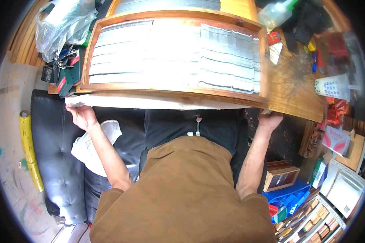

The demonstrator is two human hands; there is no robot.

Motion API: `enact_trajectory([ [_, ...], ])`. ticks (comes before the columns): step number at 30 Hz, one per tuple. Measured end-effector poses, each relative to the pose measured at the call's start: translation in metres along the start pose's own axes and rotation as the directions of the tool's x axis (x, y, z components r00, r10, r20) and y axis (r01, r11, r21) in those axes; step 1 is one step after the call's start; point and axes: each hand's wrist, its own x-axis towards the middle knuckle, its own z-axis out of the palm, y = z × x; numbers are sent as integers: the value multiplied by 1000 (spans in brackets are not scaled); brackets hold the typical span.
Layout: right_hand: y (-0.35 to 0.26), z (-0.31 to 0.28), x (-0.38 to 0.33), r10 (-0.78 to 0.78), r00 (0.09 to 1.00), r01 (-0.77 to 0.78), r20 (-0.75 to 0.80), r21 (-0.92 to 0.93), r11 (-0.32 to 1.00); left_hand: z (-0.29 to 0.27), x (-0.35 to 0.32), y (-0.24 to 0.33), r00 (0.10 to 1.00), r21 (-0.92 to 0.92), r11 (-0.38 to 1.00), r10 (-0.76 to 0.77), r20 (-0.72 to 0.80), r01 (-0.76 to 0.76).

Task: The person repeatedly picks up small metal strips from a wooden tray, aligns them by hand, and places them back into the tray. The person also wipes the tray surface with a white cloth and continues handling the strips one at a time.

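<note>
A long white sheet (158,102) stretches along the near side of a wooden frame (174,92); I cannot tell whether it is cloth or paper. My left hand (84,116) pinches its left end, fingertips closed on the edge. At the other end my right hand (270,119) is closed at the right end of the sheet, its fingertips partly hidden below the frame's corner. Inside the frame lie overlapping rows of thin grey-white strips (229,56), with the middle washed out by glare.
The frame lies on a wooden table (294,95). A plastic bag (65,30) and dark green boxes (67,81) stand left; a squeeze bottle (275,15) and a drink cup (332,87) stand right. A black couch (56,150) bears a white cloth (95,148).
</note>
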Motion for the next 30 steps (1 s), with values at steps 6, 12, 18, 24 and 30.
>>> enact_trajectory([
  [6,-37,-82,-3,138,980,-96,144,-265,959,1,-5,-12,1000,-56,998,-8,7,8],
  [12,-22,-57,-85,350,921,32,-174,-859,-512,-17,-96,23,971,553,831,179,-158,-64],
  [18,9,-35,-98,297,902,425,312,-530,-734,-84,-198,101,853,500,710,-292,-433,496],
  [24,175,80,-101,756,503,815,420,-521,-253,-104,-219,111,755,409,637,-505,-418,653],
  [30,351,47,-59,519,-160,269,840,543,-796,-81,-233,122,803,432,680,-461,-377,593],
])
